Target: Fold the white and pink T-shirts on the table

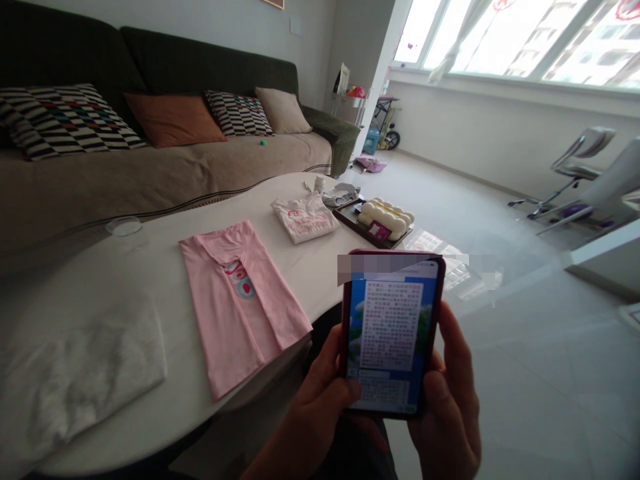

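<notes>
A smartphone [385, 333] with a dark red case is held upright in front of me, its lit screen showing a white block of text on a blue and green background. My left hand [327, 380] grips its lower left side, the thumb resting on the screen's edge. Around the right edge wrap the fingers of my right hand [447, 400], thumb near the lower corner. Left of the phone, a pink shirt [240, 300] lies on the white table [173, 267] with its sides folded inward. Behind it sits a folded white shirt [306, 219] with a red print.
A grey-white cloth [85, 367] lies at the table's near left, behind it a clear round lid [125, 227]. A tray [345, 219] holding a bumpy cream box [386, 217] stands at the far right end. Beyond are a cushioned sofa [200, 167] and an office chair [575, 167].
</notes>
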A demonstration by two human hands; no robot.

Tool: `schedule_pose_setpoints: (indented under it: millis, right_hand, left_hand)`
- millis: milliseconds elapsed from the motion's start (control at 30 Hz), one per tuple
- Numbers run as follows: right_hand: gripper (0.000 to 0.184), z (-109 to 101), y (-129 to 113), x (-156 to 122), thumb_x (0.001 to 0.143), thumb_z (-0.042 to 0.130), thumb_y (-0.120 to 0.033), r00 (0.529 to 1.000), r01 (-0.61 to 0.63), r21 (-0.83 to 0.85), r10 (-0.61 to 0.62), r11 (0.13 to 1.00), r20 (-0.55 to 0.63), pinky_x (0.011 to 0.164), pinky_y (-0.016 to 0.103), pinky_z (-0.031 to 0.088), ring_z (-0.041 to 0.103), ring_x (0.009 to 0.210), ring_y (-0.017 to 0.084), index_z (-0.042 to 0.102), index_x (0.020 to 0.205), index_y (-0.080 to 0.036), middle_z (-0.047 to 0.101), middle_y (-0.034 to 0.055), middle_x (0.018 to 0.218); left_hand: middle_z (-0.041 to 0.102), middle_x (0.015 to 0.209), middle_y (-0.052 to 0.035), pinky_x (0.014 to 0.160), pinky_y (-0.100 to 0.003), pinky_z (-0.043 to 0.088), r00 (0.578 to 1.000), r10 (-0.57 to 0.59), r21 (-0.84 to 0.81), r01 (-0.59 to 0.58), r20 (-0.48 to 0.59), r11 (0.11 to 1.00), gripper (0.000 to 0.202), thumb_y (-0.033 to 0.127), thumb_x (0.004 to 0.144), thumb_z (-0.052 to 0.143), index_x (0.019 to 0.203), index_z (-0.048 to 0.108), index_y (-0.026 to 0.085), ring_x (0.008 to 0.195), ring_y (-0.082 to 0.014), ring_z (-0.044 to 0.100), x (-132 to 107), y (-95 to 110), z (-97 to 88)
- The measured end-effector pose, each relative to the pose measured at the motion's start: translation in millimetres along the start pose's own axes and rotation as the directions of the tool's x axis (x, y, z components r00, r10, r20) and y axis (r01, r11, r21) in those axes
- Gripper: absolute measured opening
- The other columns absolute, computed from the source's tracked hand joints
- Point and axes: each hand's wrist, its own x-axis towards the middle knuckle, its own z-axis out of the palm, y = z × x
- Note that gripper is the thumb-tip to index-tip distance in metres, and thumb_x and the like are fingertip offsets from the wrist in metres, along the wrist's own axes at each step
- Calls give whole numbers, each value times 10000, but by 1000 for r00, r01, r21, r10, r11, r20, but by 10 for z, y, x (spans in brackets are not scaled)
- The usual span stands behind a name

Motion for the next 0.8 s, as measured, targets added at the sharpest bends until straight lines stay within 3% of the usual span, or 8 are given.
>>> schedule_pose_setpoints:
  millis: [200,433,567,700,800]
  right_hand:
    - [587,-30,15,-16,917,443,-402,1000,-11,-23,11,1000,6,702,440,554,642,1023,313,202,1452,-411,607,32,1265]
    - [585,-24,19,-13,913,450,-371,1000,-10,20,10,1000,-21,645,410,565,658,991,312,222,1452,-387,629,55,1226]
    - [542,-75,65,7,910,448,-341,996,90,7,-90,996,19,652,418,565,665,977,311,294,1428,-384,630,46,1233]
    - [548,-89,62,3,917,444,-354,999,33,-26,-33,999,-1,676,423,565,634,1048,318,265,1434,-400,602,29,1275]
    - [527,-86,62,5,916,451,-340,998,63,3,-63,998,13,668,403,565,648,1023,307,303,1418,-405,610,24,1267]
  left_hand:
    - [550,1009,-37,496,-253,583,1000,9,6,-9,13,1000,530,189,766,560,1268,507,348,814,-183,603,-3,-4,11]
    - [554,1025,-52,485,-271,591,1000,0,25,1,-16,1000,533,197,765,568,1277,504,331,860,-217,604,-9,-7,20]
    - [556,1040,-49,483,-261,590,1000,1,15,-1,-3,1000,523,218,775,579,1279,500,337,844,-206,613,-9,-17,21]
    - [565,1026,-48,487,-260,591,1000,14,25,-15,12,1000,501,212,791,571,1272,508,339,857,-213,617,-6,-21,21]
    - [572,1015,-50,497,-264,592,999,20,29,-21,25,999,488,204,796,567,1265,516,329,868,-219,616,-8,-22,15]
